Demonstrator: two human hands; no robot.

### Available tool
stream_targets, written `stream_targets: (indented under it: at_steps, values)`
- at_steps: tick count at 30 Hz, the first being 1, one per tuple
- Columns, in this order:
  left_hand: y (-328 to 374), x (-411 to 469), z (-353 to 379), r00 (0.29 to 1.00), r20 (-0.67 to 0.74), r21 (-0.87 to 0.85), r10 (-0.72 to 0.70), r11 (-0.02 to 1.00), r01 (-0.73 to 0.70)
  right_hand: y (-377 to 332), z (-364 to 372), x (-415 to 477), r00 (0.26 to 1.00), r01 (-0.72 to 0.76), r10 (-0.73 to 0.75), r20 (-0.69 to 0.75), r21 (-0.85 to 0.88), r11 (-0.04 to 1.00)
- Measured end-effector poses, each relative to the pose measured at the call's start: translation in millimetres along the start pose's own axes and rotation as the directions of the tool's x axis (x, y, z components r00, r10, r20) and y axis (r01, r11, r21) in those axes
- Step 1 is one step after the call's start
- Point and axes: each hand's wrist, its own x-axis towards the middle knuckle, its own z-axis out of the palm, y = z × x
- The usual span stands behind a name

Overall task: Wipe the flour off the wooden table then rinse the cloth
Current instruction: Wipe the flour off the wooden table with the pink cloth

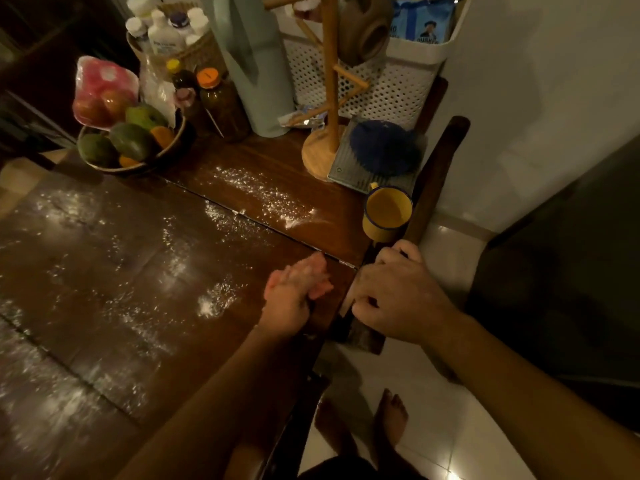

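rests left hand [294, 296], fingers straight and empty, edge-on near the wooden table [249, 154] corner; curls right hand [398, 299] over a chair back [440, 174]. finds flour [263, 195] strewn across both boards, no cloth in hand. better to fetch one, then wipe inward from the edges, gathering, not scattering

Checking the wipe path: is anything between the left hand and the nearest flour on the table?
Nothing visible. The left hand rests on the table edge, and the nearest flour patch lies just to its left on bare wood. The yellow mug stands aside.
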Motion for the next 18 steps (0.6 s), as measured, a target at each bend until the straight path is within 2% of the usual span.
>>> stream_targets:
  at_steps: [1,3,4,5,6,7,8,9,10,11,13,14,15,16,17,18]
  values:
    - [5,-9,5,0.983,0.077,-0.036,0.166,0.986,-0.164,0,0,0,1.000,-0.015,0.015,-0.013,0.006,1.000]
    - [5,-32,6,0.859,0.189,-0.096,0.477,0.879,-0.467,1,1,1,0.999,-0.028,0.028,-0.040,-0.004,1.000]
    - [-8,-45,6,0.795,0.245,-0.114,0.555,0.831,-0.545,1,2,1,0.998,-0.028,0.027,-0.049,-0.016,0.999]
    - [-18,-58,1,0.774,0.325,-0.125,0.544,0.835,-0.535,1,2,1,0.998,-0.027,0.026,-0.053,-0.020,0.999]
    - [-31,-70,-8,0.790,0.394,-0.136,0.469,0.880,-0.455,-1,2,1,0.998,-0.029,0.028,-0.062,-0.009,1.000]
    - [-43,-80,-19,0.830,0.424,-0.168,0.361,0.932,-0.320,-2,2,0,0.996,-0.027,0.028,-0.084,0.013,1.000]
    - [-54,-88,-32,0.889,0.392,-0.263,0.238,0.955,-0.140,-3,1,0,0.994,-0.020,0.024,-0.108,0.038,0.999]
    - [-60,-94,-44,0.942,0.309,-0.353,0.128,0.935,-0.011,-4,0,0,0.992,-0.013,0.020,-0.125,0.054,0.998]
    - [-67,-96,-53,0.986,0.167,-0.417,0.023,0.907,0.050,-5,0,0,0.991,-0.008,0.015,-0.131,0.054,0.999]
    - [-69,-97,-57,0.996,0.021,-0.444,-0.087,0.892,0.087,-6,0,-1,0.991,-0.003,0.008,-0.132,0.041,0.999]
    - [-55,-91,-54,0.925,-0.210,-0.323,-0.316,0.916,0.240,-5,1,-1,0.991,0.005,-0.003,-0.131,0.015,1.000]
    - [-43,-88,-48,0.891,-0.276,-0.216,-0.360,0.927,0.308,-6,0,0,0.992,0.005,-0.004,-0.123,0.006,1.000]
    - [-26,-87,-40,0.883,-0.295,-0.141,-0.365,0.931,0.337,-7,0,0,0.994,0.003,-0.003,-0.111,-0.003,1.000]
    - [-12,-89,-30,0.918,-0.245,-0.127,-0.312,0.949,0.288,-7,-1,1,0.996,-0.004,0.003,-0.090,-0.005,1.000]
    - [-1,-97,-19,0.974,-0.152,-0.094,-0.169,0.983,0.156,-8,-2,1,0.998,-0.020,0.020,-0.065,-0.002,1.000]
    - [8,-108,-15,0.999,-0.033,-0.018,0.023,1.000,-0.024,-10,-4,2,0.999,-0.041,0.041,-0.033,-0.003,0.999]
